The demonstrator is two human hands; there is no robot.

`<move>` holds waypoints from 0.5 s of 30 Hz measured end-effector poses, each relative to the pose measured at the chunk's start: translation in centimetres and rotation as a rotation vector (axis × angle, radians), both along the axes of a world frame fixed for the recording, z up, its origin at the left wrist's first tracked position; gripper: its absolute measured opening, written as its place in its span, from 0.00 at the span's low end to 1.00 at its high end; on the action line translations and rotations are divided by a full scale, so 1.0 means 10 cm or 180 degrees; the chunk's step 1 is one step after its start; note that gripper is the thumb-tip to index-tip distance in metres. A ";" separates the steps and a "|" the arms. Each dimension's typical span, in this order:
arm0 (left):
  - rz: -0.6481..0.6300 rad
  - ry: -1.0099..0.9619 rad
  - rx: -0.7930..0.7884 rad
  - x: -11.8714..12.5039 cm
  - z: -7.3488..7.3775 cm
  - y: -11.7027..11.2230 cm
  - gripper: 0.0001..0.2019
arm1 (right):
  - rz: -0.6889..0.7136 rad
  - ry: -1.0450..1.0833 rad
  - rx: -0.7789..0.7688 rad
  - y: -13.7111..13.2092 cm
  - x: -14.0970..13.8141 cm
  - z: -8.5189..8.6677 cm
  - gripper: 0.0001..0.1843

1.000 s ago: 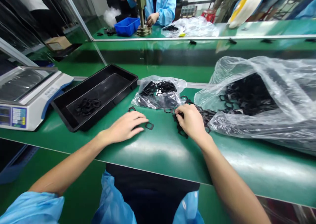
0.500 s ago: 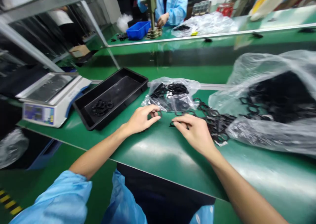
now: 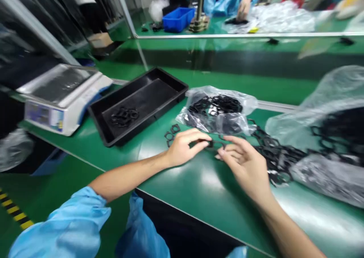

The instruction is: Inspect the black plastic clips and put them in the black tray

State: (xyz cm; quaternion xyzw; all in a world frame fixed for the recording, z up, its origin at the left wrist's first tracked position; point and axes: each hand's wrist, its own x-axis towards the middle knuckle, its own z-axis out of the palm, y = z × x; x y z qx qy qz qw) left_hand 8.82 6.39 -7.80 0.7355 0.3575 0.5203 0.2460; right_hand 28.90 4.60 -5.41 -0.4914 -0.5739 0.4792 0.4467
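Note:
My left hand is closed in a pinch on a small black ring-shaped part just above the green table. From the other side, the thumb and forefinger of my right hand close on the blurred right end of what looks like the same part. A few loose black ring parts lie on the table beyond my left wrist. Behind both hands sits a clear plastic bag with many such parts in it. A heap of black ring parts spreads out to the right of my right hand.
At the left, a black tray holds a small pile of ring parts, beside a white scale. A large clear bag of black parts lies at the right. Across the bench are a blue bin and a co-worker's hand.
My hands have come together at the black part. The loose rings beyond my left wrist now show. The view has shifted, and the co-worker's hand has moved right, away from the press.

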 end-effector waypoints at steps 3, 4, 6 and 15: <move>0.0044 -0.0268 -0.0334 -0.02 -0.01 -0.04 0.06 | -0.0107 0.0215 -0.0250 -0.04 -0.03 0.03 0.22; 0.0031 -0.0394 -0.0518 -0.02 -0.02 -0.06 0.06 | -0.0157 0.0268 -0.0314 -0.04 -0.04 0.02 0.22; -0.0019 -0.0537 -0.0730 -0.01 -0.03 -0.08 0.06 | -0.0208 0.0336 -0.0399 -0.05 -0.04 0.02 0.23; -0.0245 -0.0632 -0.0916 0.07 0.00 -0.15 0.03 | 0.0009 0.0865 -0.0782 -0.08 -0.08 0.04 0.23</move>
